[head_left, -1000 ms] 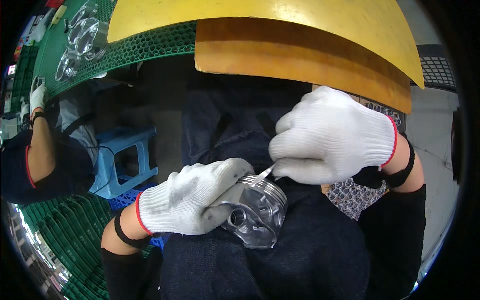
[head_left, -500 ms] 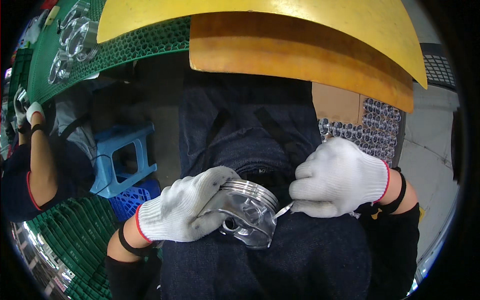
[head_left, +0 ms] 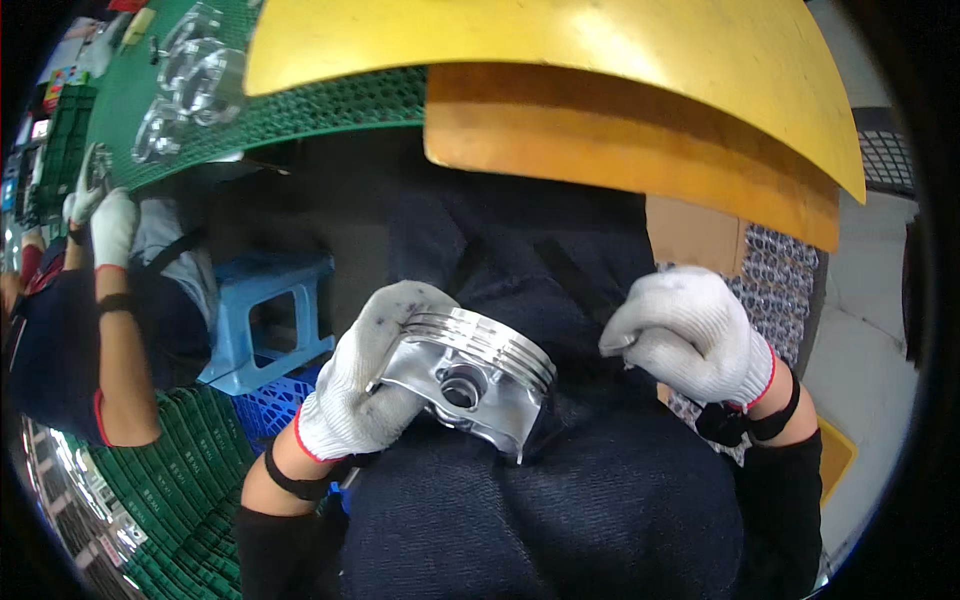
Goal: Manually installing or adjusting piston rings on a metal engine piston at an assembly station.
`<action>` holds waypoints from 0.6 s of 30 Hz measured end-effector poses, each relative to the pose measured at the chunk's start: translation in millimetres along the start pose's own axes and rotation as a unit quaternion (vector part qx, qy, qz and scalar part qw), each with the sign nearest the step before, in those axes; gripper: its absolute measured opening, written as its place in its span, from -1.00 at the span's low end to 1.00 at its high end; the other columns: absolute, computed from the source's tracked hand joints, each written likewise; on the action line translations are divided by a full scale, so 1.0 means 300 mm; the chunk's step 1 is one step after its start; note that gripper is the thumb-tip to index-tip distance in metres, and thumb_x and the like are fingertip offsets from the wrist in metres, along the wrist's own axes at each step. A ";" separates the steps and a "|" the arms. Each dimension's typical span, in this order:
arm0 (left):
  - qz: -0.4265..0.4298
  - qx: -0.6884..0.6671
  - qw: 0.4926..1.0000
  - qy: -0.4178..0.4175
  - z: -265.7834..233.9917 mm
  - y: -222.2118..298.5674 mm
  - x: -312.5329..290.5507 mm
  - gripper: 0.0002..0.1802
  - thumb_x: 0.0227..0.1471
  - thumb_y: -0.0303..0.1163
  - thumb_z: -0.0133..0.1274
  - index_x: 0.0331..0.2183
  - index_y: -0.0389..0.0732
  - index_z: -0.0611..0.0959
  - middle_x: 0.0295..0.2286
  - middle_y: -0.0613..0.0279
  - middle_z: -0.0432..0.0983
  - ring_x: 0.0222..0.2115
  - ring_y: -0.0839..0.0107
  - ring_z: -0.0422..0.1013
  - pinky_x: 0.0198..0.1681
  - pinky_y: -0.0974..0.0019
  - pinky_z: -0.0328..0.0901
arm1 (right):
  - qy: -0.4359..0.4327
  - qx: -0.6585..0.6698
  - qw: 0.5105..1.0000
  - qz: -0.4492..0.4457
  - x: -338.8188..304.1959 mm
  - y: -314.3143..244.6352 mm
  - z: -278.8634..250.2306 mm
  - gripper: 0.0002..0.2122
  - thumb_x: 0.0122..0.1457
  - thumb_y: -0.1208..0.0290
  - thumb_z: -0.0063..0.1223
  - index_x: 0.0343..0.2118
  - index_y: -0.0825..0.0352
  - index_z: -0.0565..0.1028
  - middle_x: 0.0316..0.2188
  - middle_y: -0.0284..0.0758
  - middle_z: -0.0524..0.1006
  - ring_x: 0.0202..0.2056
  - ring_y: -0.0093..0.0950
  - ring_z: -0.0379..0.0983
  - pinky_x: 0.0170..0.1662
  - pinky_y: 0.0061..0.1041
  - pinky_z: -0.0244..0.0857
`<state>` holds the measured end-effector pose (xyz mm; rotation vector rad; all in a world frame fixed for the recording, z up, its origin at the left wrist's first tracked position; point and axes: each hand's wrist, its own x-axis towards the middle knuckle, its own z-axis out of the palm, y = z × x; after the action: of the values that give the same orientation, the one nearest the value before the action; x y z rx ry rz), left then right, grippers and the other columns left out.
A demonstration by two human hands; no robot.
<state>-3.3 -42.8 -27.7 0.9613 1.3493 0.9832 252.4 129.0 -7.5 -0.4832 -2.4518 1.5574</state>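
In our gloved left hand (head_left: 375,365) we clamp a silver piston (head_left: 470,375), rings uppermost, over our dark apron (head_left: 540,510). Our right hand (head_left: 690,335), apart from the piston, curls its fingers over the apron's right side; whether they grip something thin, we can't quite tell. A blue stool (head_left: 255,320) stands left of the apron.

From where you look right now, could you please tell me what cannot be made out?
All in the head view:
Metal piston: its far side faces away, and the left hand covers part of it.
Right hand: its curl hides the palm and anything it may hold.
Co-worker's hands: what they hold is small and blurred.
Yellow object: mostly behind the right sleeve; its kind is unclear.
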 end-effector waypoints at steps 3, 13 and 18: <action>0.021 -0.066 0.996 0.058 -0.040 -0.005 0.030 -0.44 0.08 -0.14 0.12 -0.02 -0.32 0.39 -0.12 -0.12 0.45 -0.11 0.05 0.47 -0.06 0.05 0.42 | 0.003 -0.011 1.000 0.008 0.010 0.001 0.002 -0.92 0.03 0.48 0.12 -0.41 0.35 0.57 -0.50 -0.24 0.58 -0.46 -0.29 0.56 -0.36 -0.43 0.43; 0.079 -0.171 0.964 0.189 -0.094 0.057 0.007 -0.33 0.02 -0.54 0.10 0.15 -0.29 0.24 0.00 0.08 0.37 0.00 0.35 0.35 0.08 0.29 0.26 | 0.024 -0.043 0.997 0.058 0.043 -0.007 0.006 -0.88 0.06 0.46 0.06 -0.38 0.34 0.59 -0.48 -0.23 0.59 -0.42 -0.30 0.57 -0.31 -0.44 0.44; 0.071 -0.214 0.955 0.193 -0.104 0.077 0.009 -0.33 0.03 -0.48 0.08 0.15 -0.30 0.24 0.00 0.10 0.37 0.01 0.36 0.34 0.10 0.27 0.24 | 0.022 -0.082 0.993 0.085 0.077 -0.055 -0.018 -0.88 0.03 0.48 0.08 -0.38 0.35 0.59 -0.49 -0.20 0.59 -0.46 -0.29 0.56 -0.33 -0.43 0.42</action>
<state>-34.7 -33.5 -6.8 0.5551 1.3109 1.5593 230.0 135.7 9.6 -0.7638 -2.5742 1.3927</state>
